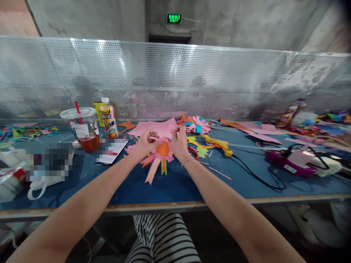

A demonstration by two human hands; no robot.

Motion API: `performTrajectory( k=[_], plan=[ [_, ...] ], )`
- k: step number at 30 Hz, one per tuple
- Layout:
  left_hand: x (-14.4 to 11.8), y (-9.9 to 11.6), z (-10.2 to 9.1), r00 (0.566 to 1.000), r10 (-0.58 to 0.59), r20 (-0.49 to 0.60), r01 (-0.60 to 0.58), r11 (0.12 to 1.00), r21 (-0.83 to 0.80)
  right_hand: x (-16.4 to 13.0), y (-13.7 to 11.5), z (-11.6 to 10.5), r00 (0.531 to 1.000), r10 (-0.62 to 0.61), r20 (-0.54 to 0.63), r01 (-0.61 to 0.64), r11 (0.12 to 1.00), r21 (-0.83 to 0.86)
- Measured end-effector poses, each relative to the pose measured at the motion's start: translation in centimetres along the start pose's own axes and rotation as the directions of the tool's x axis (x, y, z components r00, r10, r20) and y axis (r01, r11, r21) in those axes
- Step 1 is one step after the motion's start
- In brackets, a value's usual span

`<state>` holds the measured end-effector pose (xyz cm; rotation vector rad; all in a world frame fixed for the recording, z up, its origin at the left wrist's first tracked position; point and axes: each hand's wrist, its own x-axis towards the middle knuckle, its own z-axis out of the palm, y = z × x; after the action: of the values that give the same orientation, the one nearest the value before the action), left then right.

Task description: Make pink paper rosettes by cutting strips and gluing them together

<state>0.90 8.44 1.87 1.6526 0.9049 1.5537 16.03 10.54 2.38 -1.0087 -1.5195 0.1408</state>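
Observation:
A paper rosette [162, 149] with an orange centre, a pink pleated rim and ribbon tails in pink, orange and green lies on the blue table between my hands. My left hand [148, 141] is at its upper left rim, fingers curled against the pink paper. On the other side, my right hand [179, 143] pinches a small piece of pink paper [172, 128] at the upper right of the rim. Behind them lie pink paper sheets [145, 128]. A second rosette [196, 125], pink with blue strips, rests at the back right.
A yellow glue gun [219, 144] with a black cable lies to the right, near red-handled scissors [193, 152]. A purple power strip [290, 166] sits further right. On the left stand a drink cup [87, 140] and a bottle [108, 118]. A perforated metal screen [164, 80] closes the back.

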Motion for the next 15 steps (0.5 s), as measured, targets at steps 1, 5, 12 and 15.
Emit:
performTrajectory(
  k=[1,5,12,15],
  plan=[
    [0.0,0.1,0.0,0.999,-0.033,0.007,0.033,0.999,-0.024,0.2,0.2,-0.1,1.000,0.015,-0.019,-0.015,1.000,0.005],
    [-0.3,1.1,-0.1,0.971,-0.213,0.106,0.214,0.977,-0.004,0.9,0.7,-0.6,0.990,0.076,-0.114,-0.072,0.996,0.043],
    [-0.7,2.7,-0.3,0.907,-0.287,0.307,0.234,0.952,0.197,0.9,0.8,-0.8,0.980,0.065,-0.190,-0.042,0.991,0.125],
    [-0.6,2.3,-0.3,0.918,-0.300,0.258,0.237,0.939,0.249,0.8,0.8,-0.8,0.978,0.064,-0.197,-0.036,0.989,0.143]
  ],
)
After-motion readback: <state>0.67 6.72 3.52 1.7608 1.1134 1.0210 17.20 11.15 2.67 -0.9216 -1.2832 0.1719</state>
